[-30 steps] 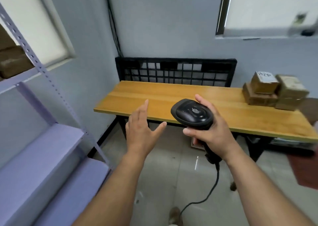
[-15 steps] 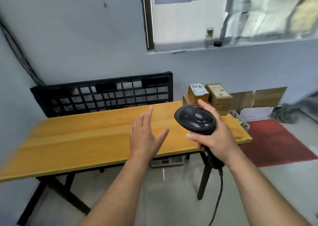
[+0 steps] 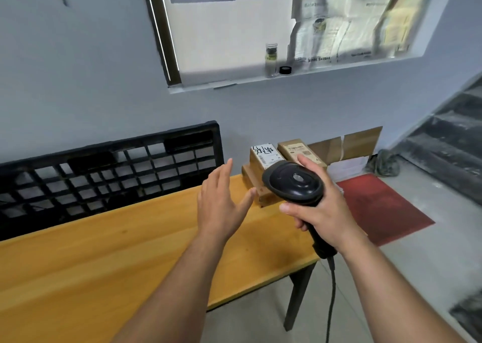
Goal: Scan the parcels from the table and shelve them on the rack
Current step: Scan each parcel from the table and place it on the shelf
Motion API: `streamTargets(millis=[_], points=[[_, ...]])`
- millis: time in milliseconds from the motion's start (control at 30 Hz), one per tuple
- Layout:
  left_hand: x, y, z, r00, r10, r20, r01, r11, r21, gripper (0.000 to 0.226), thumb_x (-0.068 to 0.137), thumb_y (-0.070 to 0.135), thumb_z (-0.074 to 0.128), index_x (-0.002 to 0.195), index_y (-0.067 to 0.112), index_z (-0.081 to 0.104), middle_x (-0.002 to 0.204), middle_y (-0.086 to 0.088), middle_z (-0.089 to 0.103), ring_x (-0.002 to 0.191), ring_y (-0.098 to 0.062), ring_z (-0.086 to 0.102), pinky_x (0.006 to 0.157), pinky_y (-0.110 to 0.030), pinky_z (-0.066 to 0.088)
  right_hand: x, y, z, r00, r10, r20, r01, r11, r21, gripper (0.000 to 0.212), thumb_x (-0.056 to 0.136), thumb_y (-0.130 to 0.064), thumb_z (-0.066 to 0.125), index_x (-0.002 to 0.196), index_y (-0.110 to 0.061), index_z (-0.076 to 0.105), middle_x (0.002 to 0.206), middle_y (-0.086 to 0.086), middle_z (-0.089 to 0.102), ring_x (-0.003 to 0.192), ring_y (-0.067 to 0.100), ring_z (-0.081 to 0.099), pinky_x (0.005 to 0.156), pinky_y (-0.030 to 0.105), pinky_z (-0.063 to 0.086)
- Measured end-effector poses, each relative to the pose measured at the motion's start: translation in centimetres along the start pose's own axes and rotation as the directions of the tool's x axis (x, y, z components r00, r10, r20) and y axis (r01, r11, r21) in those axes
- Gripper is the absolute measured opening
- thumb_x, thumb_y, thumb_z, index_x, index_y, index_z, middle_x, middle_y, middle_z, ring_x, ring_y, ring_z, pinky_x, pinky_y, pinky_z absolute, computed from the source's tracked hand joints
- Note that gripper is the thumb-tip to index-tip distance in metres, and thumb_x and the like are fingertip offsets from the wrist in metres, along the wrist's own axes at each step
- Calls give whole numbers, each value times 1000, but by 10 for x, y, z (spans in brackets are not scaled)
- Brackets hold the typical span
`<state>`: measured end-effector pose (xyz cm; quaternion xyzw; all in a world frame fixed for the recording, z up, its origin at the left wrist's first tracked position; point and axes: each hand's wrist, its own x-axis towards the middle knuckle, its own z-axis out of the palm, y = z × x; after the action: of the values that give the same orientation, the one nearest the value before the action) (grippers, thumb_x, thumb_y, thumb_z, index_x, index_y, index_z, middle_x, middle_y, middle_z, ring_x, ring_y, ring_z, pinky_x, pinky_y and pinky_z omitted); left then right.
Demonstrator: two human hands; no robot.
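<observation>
Brown cardboard parcels are stacked at the far right end of the wooden table (image 3: 104,259). One parcel with a white handwritten label (image 3: 260,156) stands beside a parcel with a printed label (image 3: 293,148), both on a flatter parcel (image 3: 254,183). My left hand (image 3: 221,204) hovers open over the table, fingers spread, a short way left of the stack. My right hand (image 3: 320,212) grips a black corded barcode scanner (image 3: 293,183), whose head covers part of the stack. The rack is out of view.
A black plastic pallet (image 3: 109,170) leans on the wall behind the table. Flattened cardboard (image 3: 347,144) and a red mat (image 3: 378,207) lie on the floor to the right. A window ledge holds a glass vial (image 3: 271,59). Dark stairs (image 3: 448,139) rise at right.
The view has swung right from the rack to the table's right end. The parcels now sit much closer, and both hands have moved toward them with the scanner still held.
</observation>
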<state>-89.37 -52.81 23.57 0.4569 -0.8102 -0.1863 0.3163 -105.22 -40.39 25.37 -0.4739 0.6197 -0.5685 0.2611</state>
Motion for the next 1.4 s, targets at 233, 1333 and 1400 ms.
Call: streamTargets(millis=[233, 1333, 1400], points=[[42, -2, 38, 999, 6, 43, -5, 1000, -29, 80, 88, 55, 59, 153, 31, 19, 155, 6, 29, 142, -14, 25, 115, -40, 30, 38, 20, -16, 1000, 23, -17, -23, 999, -29, 95, 72, -7, 85, 143, -48, 37, 127, -6, 57, 56, 13, 64, 53, 29, 53], [156, -5, 193, 788, -468, 400, 594, 749, -294, 50, 104, 40, 34, 151, 24, 32, 133, 2, 59, 118, -17, 55, 99, -36, 46, 248, 156, -57, 891, 272, 363, -280, 960, -33, 98, 76, -18, 83, 149, -48, 25, 129, -3, 59, 53, 27, 67, 49, 35, 55], [150, -5, 190, 779, -482, 401, 619, 695, -366, 49, 103, 42, 37, 150, 28, 33, 134, 2, 58, 121, -15, 54, 94, -30, 46, 247, 153, -56, 884, 258, 389, -280, 960, 1, 99, 76, -17, 84, 149, -48, 25, 126, -5, 61, 53, 28, 66, 50, 36, 55]])
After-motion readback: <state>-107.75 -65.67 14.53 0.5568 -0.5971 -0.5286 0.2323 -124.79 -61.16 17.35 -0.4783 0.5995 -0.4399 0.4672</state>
